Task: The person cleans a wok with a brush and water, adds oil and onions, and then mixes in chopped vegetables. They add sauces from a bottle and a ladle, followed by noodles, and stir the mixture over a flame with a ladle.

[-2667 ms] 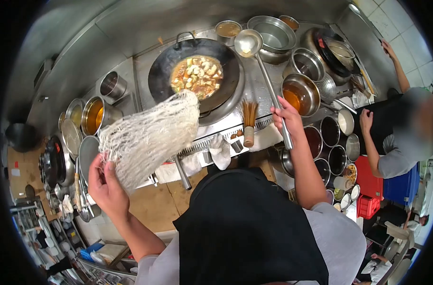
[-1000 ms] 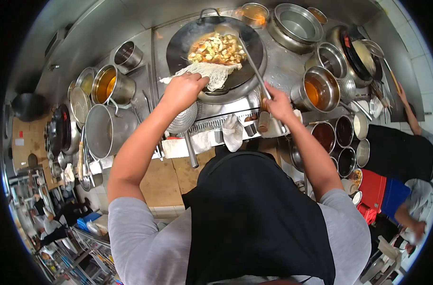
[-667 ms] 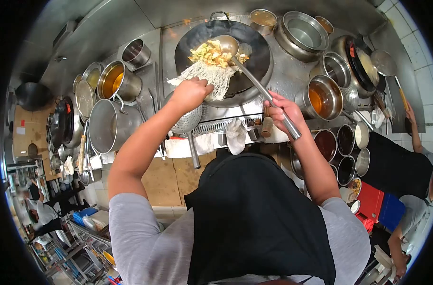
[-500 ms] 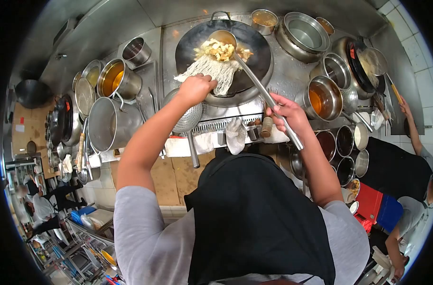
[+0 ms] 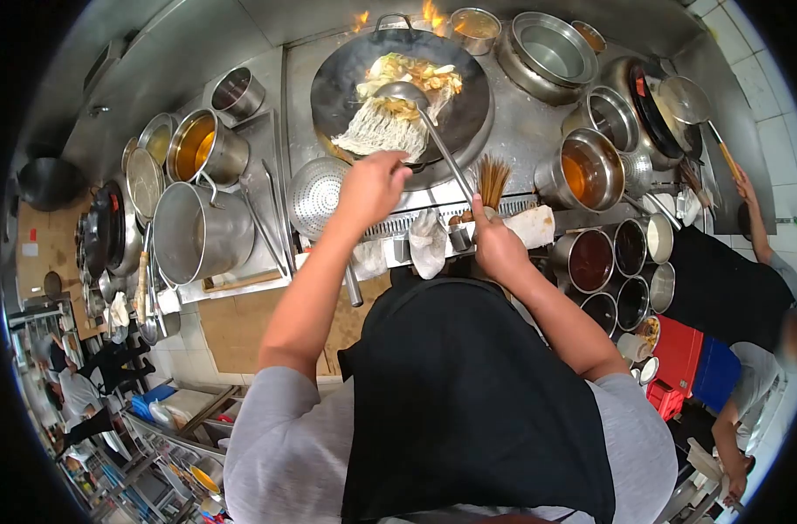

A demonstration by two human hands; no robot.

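Note:
A black wok (image 5: pixel 333 105) on the range holds a mass of pale noodles (image 5: pixel 381 131) at its near side, with cabbage pieces and other browned food (image 5: pixel 407 74) behind them. My right hand (image 5: pixel 500 244) is closed round the handle of a long steel ladle (image 5: pixel 451 162). The ladle's bowl is turned down over the food, touching or just above it. In front of the wok's near rim is my left hand (image 5: pixel 374 188), its fingers bent and the thumb apart, with nothing visible in it. Its fingertips are partly hidden.
Flames (image 5: pixel 432 16) rise behind the wok. To the left are a perforated skimmer (image 5: pixel 315 196), a large pot (image 5: pixel 193 231) and a pot of oil (image 5: pixel 232 157). A bamboo brush (image 5: pixel 493 182) and a pot of amber liquid (image 5: pixel 599 175) stand right. Another person's hand (image 5: pixel 743 186) holds a strainer farther right.
The noodles have moved from over the near rim into the wok. My left hand has drawn back. The ladle has turned over onto the food, and flames have grown behind the wok.

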